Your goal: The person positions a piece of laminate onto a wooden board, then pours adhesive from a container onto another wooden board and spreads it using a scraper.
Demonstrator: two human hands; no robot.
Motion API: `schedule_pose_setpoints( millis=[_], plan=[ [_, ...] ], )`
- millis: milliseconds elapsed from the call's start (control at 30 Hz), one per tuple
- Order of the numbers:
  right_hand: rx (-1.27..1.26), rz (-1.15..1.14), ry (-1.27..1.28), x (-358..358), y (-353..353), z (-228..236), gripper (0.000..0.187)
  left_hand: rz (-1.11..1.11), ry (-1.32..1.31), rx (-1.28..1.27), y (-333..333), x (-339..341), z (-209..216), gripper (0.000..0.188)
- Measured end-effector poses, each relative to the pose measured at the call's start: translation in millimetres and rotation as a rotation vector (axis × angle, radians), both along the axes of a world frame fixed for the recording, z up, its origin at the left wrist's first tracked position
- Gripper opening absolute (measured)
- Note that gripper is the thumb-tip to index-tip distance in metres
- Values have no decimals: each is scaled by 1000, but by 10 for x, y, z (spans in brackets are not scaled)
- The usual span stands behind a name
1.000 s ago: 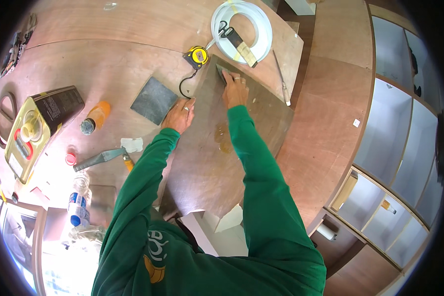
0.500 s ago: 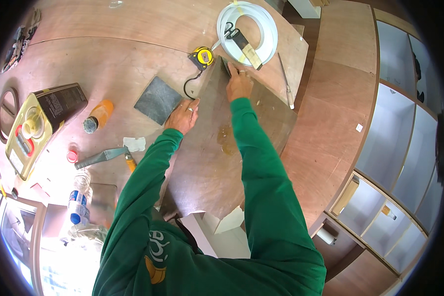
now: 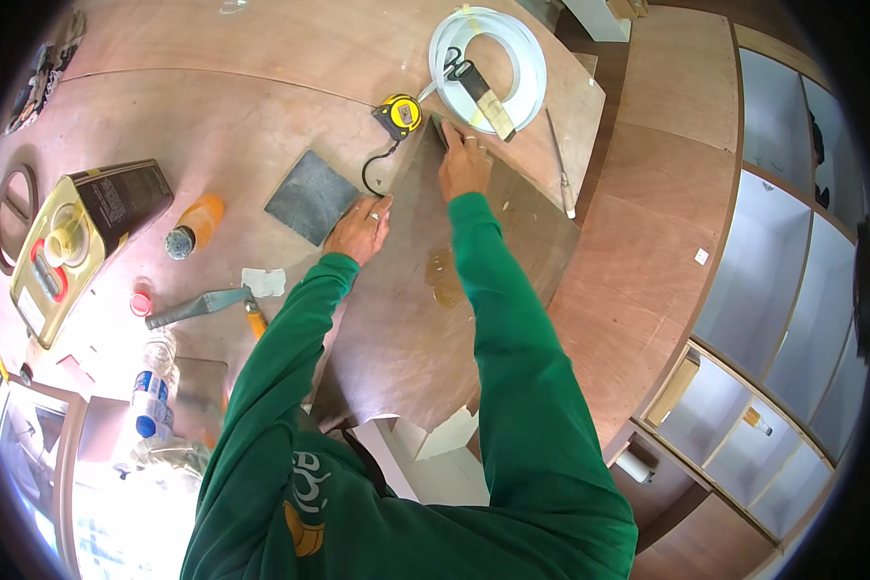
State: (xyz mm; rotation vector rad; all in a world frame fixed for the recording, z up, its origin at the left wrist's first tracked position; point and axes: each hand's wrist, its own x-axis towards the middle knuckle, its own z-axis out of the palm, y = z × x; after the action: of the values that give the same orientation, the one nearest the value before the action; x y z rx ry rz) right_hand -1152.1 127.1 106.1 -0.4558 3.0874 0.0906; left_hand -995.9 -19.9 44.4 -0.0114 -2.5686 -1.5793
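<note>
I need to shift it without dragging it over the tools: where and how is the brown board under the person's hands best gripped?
Probably by its two long edges, one hand from each side. The brown board lies flat on the table, long and narrow, and its near end juts past the table edge. The left hand already sits at the left edge and the right hand near the far corner beside the tape measure.

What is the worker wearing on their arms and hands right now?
Long green sleeves cover both arms down to the wrists. The left hand and right hand are bare, without gloves, and each shows a ring on a finger. The green top carries a yellow-and-white print near the left shoulder.
</note>
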Motion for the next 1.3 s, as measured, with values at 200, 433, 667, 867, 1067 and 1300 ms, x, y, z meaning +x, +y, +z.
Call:
schedule_pose_setpoints(
  millis=[200, 433, 667, 867, 1067, 1300],
  plan=[
    [-14, 41, -68, 205, 43, 80, 48, 15, 39, -20, -13, 7, -54, 31],
    [-27, 57, -149, 360, 340, 241, 46, 9, 49, -17, 16, 22, -72, 30],
    [14, -91, -96, 74, 361, 128, 41, -9, 16, -27, 24, 22, -76, 29],
    [5, -9, -159, 202, -156, 159, 37, -5, 29, -31, 33, 14, -90, 29],
    [-201, 56, -205, 355, 13, 500, 36, 0, 39, -34, 22, 17, -101, 28],
    [-66, 106, -227, 675, 474, 361, 35, 5, 11, -12, 38, 8, -50, 27]
  ],
)
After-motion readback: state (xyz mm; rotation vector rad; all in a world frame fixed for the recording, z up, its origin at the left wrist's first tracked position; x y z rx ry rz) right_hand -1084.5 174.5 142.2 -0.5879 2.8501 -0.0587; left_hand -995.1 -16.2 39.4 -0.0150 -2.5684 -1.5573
